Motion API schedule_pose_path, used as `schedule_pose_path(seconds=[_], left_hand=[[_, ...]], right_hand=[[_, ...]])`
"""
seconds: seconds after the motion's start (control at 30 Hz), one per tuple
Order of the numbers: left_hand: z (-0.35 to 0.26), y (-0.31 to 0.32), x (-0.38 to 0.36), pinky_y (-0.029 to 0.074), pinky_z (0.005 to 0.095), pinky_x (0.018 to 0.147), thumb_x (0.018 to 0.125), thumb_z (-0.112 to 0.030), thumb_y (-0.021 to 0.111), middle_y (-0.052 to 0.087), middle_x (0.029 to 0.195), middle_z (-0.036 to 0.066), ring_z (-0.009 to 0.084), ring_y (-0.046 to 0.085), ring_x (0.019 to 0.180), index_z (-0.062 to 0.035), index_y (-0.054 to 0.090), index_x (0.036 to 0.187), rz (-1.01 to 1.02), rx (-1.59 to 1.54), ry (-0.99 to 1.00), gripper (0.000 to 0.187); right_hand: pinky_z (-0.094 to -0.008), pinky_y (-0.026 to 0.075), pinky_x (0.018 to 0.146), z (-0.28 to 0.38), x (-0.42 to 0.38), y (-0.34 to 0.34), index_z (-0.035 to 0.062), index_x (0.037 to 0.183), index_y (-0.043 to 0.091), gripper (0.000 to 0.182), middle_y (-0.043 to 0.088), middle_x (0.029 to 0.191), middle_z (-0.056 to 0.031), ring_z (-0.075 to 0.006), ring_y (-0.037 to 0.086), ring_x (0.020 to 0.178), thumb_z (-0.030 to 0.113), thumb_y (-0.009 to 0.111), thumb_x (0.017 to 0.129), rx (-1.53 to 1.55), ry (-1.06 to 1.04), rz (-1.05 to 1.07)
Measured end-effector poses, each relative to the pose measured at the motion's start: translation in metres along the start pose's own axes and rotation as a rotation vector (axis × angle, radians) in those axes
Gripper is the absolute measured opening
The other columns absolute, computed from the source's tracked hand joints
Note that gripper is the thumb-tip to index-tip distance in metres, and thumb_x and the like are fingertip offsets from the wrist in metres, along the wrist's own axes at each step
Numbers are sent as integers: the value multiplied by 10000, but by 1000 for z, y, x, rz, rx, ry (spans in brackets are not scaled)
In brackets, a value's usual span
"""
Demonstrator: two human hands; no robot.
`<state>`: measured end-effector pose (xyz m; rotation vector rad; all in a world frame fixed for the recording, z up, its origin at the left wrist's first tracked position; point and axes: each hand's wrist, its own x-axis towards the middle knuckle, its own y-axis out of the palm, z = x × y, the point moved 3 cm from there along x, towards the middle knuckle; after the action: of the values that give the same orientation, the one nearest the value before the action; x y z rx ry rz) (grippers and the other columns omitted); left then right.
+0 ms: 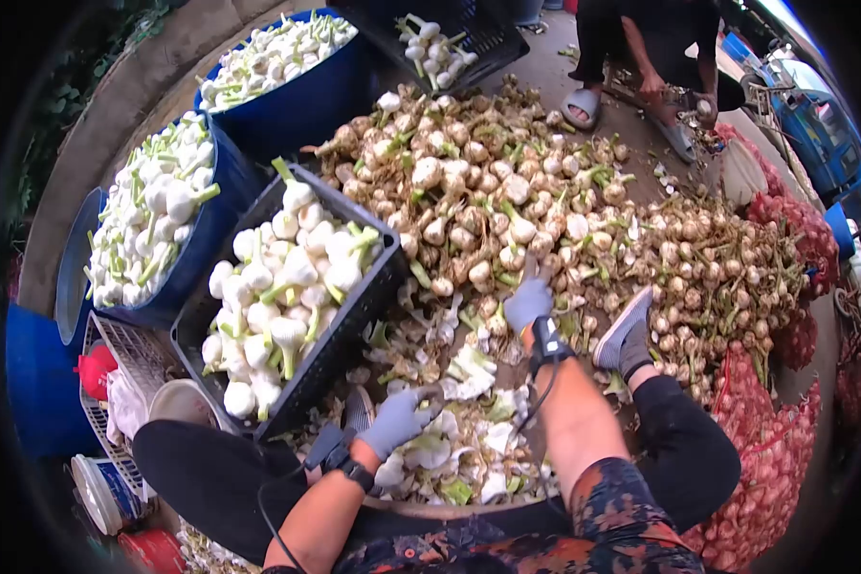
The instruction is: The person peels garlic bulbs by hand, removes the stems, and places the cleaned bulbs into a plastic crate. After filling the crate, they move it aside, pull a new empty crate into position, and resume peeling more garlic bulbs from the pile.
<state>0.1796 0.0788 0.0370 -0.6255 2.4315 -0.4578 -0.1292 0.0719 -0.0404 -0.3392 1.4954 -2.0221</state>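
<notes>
Glossy blue plastic barrels [244, 182] (matt black crate [340, 335]).

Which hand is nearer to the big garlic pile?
Right: the right hand is at the near edge of the garlic pile; the left hand is farther back, beside loose skins.

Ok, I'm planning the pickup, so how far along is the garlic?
It looks partly done. Cleaned white bulbs heap the near black crate and two blue tubs. The right hand is at the brown pile; I can't tell whether either hand holds a bulb. That big pile seems left, perhaps the red net bags too.
</notes>
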Motion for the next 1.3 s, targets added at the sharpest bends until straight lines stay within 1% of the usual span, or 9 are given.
schedule_pose_path(seconds=[0.17, 0.23, 0.3, 0.43, 0.47, 0.7, 0.87, 1.0, 1.3], left_hand=[[16, 5, 11, 496, 360, 868, 851, -254, 650, 680, 1042, 185, 329, 648, 992, -57, 640, 1156, -134, -94, 18, 363], [10, 8, 19, 476, 378, 909, 815, -227, 689, 633, 1132, 225, 368, 609, 1052, -34, 554, 1270, -276, -76, 78, 512], [-20, 5, 20, 441, 400, 963, 770, -219, 730, 540, 1262, 237, 398, 544, 1136, -16, 466, 1342, -389, 56, 278, 662], [-53, 9, 10, 394, 402, 1035, 640, -281, 827, 484, 1302, 251, 382, 498, 1200, 37, 420, 1351, -455, -198, 439, 879], [-51, 2, 6, 397, 403, 1033, 639, -287, 825, 477, 1310, 251, 379, 499, 1200, 38, 427, 1345, -399, -183, 397, 873], [-57, -18, -32, 405, 373, 1033, 643, -290, 775, 503, 1303, 243, 350, 526, 1193, 2, 446, 1360, -126, 41, 495, 841], [-75, -47, -40, 451, 281, 972, 700, -45, 799, 569, 1235, 58, 110, 536, 1094, 3, 484, 1330, -33, -809, 325, 706], [-78, -51, -43, 545, 294, 834, 762, -49, 736, 592, 1180, 96, 168, 635, 989, 3, 398, 1381, 134, -1271, 308, 707], [-74, -41, -36, 497, 264, 891, 740, -47, 775, 579, 1168, 68, 124, 591, 1005, -18, 444, 1333, 69, -786, 360, 679]], right_hand=[[-349, 528, 792, -41, 5, 7, 148, 1392, 407, 695, 614, 1034, -164, -330, 639, 881, -39, 595, 750, 671, -189, -112], [-353, 546, 642, -34, -39, -27, 153, 1411, 389, 632, 606, 930, -104, -238, 648, 813, -28, 544, 826, 1276, 390, 342], [-387, 554, 629, -15, -87, -48, 163, 1420, 377, 590, 593, 961, -102, -226, 640, 819, 4, 505, 867, 1397, 393, 590], [-289, 549, 641, 33, -167, -71, 57, 1400, 393, 480, 587, 1112, -90, -131, 609, 901, 62, 509, 935, 853, -431, 682], [-274, 521, 602, 56, -189, -105, 48, 1408, 405, 501, 623, 1035, -78, -118, 620, 818, 148, 557, 941, 1029, -60, 885], [-237, 449, 466, 66, -203, -148, 4, 1055, 639, 298, 617, 650, -44, -104, 575, 519, 270, 538, 965, 487, -256, 790], [-218, 410, 423, 67, -221, -148, -5, 979, 611, 244, 593, 625, -39, -96, 528, 473, 214, 504, 971, 908, -89, 708], [-223, 430, 440, 69, -222, -146, -10, 1025, 591, 225, 631, 674, -79, -107, 543, 480, 177, 479, 966, 1064, -119, 646], [-229, 428, 432, 64, -211, -153, -19, 1031, 612, 255, 607, 658, -72, -114, 547, 479, 176, 472, 942, 1027, -200, 778]])
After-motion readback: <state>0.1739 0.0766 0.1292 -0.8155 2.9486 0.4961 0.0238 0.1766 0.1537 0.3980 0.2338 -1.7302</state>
